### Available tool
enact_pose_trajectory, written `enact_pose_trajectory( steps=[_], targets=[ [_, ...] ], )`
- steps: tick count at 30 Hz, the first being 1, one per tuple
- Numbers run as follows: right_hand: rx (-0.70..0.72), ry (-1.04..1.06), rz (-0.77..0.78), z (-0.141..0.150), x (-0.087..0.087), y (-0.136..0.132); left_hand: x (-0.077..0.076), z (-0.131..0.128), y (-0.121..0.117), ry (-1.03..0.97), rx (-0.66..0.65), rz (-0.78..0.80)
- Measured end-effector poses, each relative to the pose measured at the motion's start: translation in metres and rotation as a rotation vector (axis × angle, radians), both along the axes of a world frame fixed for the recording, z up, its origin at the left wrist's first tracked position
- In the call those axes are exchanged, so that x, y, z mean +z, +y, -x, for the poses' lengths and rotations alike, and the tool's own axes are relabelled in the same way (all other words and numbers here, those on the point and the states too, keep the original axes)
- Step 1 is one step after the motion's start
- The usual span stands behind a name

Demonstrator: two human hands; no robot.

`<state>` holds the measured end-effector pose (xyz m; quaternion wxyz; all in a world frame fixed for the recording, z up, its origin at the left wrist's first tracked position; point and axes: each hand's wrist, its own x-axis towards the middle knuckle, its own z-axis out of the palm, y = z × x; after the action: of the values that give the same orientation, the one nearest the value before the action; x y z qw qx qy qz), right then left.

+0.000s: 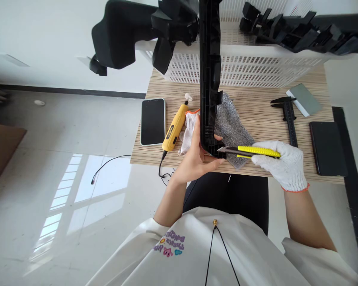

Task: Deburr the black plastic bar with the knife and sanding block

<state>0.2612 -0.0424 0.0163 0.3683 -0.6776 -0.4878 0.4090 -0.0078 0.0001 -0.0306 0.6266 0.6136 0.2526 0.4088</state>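
A wood-grain table (265, 119) spans the middle of the frame. Across its top edge stands a white perforated basket (253, 67); dark plastic pieces (304, 33) lie at its rim, upper right, though how deep they sit cannot be told. A bulky black piece (116, 33) juts out at the upper left. The long black part (210, 75) runs from top centre to the middle, its lower end held by the bare left hand (194, 159), thumb and fingers spread around it. The gloved right hand (282, 161), right of centre, is closed around a yellow cutter (258, 151), blade at that lower end. Grey cloth (231, 123) lies beneath. A phone (153, 122) and a yellow rotary tool (174, 129) lie left; a caliper (288, 115) and a small grey-green box (306, 99) lie right.
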Motion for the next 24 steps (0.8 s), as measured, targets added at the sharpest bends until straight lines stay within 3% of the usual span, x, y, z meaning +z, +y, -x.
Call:
enact_pose_trajectory(
  steps=[2,6,24],
  targets=[
    [-0.052,0.003,-0.007,-0.0006,0.0003,0.0004,0.0005,0.0001,-0.0007,-0.005,-0.003,0.009],
    [0.039,0.006,0.029,-0.0030,0.0009,0.0000,0.0028,-0.0011,-0.0022,0.019,0.012,0.023],
    [0.009,0.007,0.021,-0.0015,0.0012,0.0006,0.0083,-0.0027,-0.0044,0.077,0.069,0.091]
  ],
)
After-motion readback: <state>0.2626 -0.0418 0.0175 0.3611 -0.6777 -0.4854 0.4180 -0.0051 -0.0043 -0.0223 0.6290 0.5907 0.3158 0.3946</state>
